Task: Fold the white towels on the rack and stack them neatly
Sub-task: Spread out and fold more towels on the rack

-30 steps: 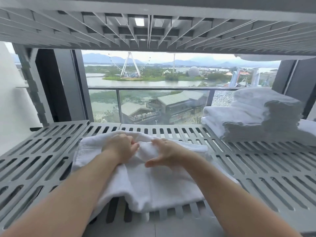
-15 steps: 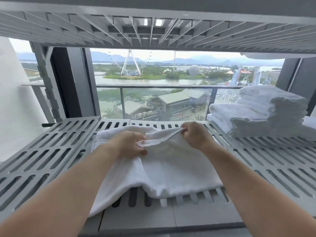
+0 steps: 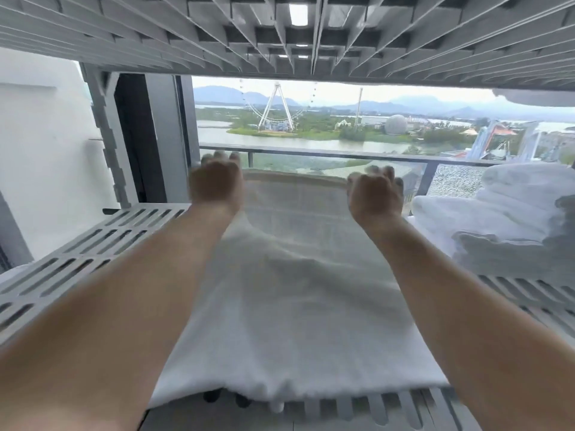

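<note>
A white towel [image 3: 295,306] lies stretched out lengthwise on the grey slatted rack shelf [image 3: 71,262], from the near edge to the far side. My left hand [image 3: 216,183] grips its far left corner and my right hand [image 3: 375,194] grips its far right corner, holding the far edge raised. Both hands are blurred by motion. A stack of folded white towels [image 3: 510,222] sits on the shelf at the right, beside my right arm.
Another slatted shelf [image 3: 280,35] hangs close overhead. Behind the rack are a dark window frame [image 3: 149,135], a glass balcony rail [image 3: 429,163] and an outdoor view. A white wall [image 3: 40,157] stands at the left. The shelf's left part is bare.
My hands moved apart and away from me, from the towel's middle to its far corners, pulling the bunched towel out flat and lifting its far edge. The camera moved closer.
</note>
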{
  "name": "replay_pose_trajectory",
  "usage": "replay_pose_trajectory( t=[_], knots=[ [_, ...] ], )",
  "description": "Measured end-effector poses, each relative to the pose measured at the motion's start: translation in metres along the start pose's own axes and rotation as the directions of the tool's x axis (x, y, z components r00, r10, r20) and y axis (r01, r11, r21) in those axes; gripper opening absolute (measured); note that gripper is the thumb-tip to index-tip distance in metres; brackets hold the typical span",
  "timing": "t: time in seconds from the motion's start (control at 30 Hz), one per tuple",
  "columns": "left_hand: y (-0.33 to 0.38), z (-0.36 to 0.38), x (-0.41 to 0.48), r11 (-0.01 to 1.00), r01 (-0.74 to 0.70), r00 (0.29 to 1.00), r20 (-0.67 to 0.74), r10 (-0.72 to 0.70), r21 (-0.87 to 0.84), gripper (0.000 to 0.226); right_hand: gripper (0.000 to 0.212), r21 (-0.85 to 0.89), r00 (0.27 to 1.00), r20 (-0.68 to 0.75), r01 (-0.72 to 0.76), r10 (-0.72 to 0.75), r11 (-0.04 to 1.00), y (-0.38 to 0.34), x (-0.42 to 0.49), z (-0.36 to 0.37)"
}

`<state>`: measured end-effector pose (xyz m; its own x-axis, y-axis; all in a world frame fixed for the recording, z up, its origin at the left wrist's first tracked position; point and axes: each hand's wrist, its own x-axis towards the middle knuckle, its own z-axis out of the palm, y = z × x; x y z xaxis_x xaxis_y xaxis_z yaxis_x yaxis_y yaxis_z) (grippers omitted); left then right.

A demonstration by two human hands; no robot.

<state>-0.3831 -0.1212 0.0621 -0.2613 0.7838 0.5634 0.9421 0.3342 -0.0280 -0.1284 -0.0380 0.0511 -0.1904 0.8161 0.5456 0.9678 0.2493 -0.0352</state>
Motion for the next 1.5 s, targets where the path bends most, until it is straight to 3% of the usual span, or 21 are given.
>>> replay_pose_trajectory(
  t=[0.07, 0.13, 0.17, 0.23, 0.3, 0.37, 0.57, 0.77, 0.87, 0.93, 1.0, 1.07, 1.1, 1.37, 1.5],
  knots=[
    [0.016, 0.012, -0.009, 0.993, -0.032, 0.98, -0.19, 0.053, 0.112, 0.045, 0.05, -0.077, 0.987, -0.102, 0.117, -0.124, 0.99, -0.002, -0.001, 0.016],
    [0.032, 0.028, -0.024, 0.976, -0.172, 0.958, -0.207, 0.197, 0.135, 0.043, 0.053, -0.019, 0.966, -0.115, 0.232, -0.233, 0.972, -0.003, -0.007, 0.037],
    [0.039, 0.036, -0.032, 0.969, -0.216, 0.962, -0.143, 0.233, 0.123, 0.042, 0.049, 0.013, 0.963, -0.093, 0.254, -0.252, 0.967, -0.003, -0.013, 0.047],
    [0.047, 0.05, -0.045, 0.984, -0.177, 0.98, 0.1, 0.174, 0.023, 0.035, 0.042, 0.046, 0.962, 0.017, 0.27, -0.271, 0.962, -0.003, -0.027, 0.065],
    [0.053, 0.058, -0.055, 0.994, -0.076, 0.921, 0.376, 0.1, -0.077, 0.031, 0.033, 0.101, 0.958, 0.098, 0.259, -0.269, 0.961, -0.006, -0.04, 0.074],
    [0.056, 0.063, -0.066, 0.992, -0.045, 0.864, 0.494, 0.099, -0.12, 0.039, 0.029, 0.129, 0.958, 0.094, 0.26, -0.272, 0.957, -0.01, -0.052, 0.075],
    [0.051, 0.076, -0.103, 0.972, -0.091, 0.84, 0.508, 0.192, -0.218, 0.055, 0.022, 0.18, 0.925, -0.084, 0.38, -0.371, 0.907, -0.029, -0.097, 0.061],
    [0.044, 0.078, -0.123, 0.962, -0.107, 0.828, 0.513, 0.226, -0.25, 0.07, 0.026, 0.265, 0.905, 0.035, 0.4, -0.423, 0.878, -0.034, -0.137, 0.05],
    [0.038, 0.076, -0.131, 0.952, -0.157, 0.796, 0.537, 0.28, -0.263, 0.075, 0.031, 0.248, 0.911, -0.001, 0.399, -0.412, 0.883, -0.03, -0.153, 0.044],
    [0.033, 0.074, -0.134, 0.942, -0.195, 0.774, 0.547, 0.319, -0.274, 0.076, 0.037, 0.267, 0.942, 0.034, 0.312, -0.333, 0.912, -0.029, -0.163, 0.042],
    [0.027, 0.07, -0.138, 0.933, -0.22, 0.759, 0.551, 0.347, -0.285, 0.075, 0.053, 0.309, 0.966, 0.212, 0.08, -0.151, 0.948, -0.026, -0.171, 0.041],
    [0.024, 0.065, -0.143, 0.928, -0.233, 0.751, 0.553, 0.361, -0.29, 0.074, 0.068, 0.235, 0.904, 0.426, -0.129, 0.017, 0.963, -0.022, -0.177, 0.038],
    [0.023, 0.062, -0.145, 0.928, -0.237, 0.751, 0.552, 0.363, -0.289, 0.073, 0.072, 0.177, 0.869, 0.491, -0.166, 0.059, 0.97, -0.021, -0.18, 0.036],
    [0.017, 0.044, -0.161, 0.91, -0.289, 0.732, 0.544, 0.409, -0.296, 0.071, 0.093, 0.009, 0.761, 0.613, -0.275, 0.212, 0.961, -0.028, -0.214, 0.01],
    [0.018, 0.036, -0.179, 0.966, -0.172, 0.781, 0.571, 0.254, -0.196, 0.078, 0.097, -0.027, 0.758, 0.616, -0.251, 0.214, 0.968, -0.029, -0.227, -0.001]
  ],
)
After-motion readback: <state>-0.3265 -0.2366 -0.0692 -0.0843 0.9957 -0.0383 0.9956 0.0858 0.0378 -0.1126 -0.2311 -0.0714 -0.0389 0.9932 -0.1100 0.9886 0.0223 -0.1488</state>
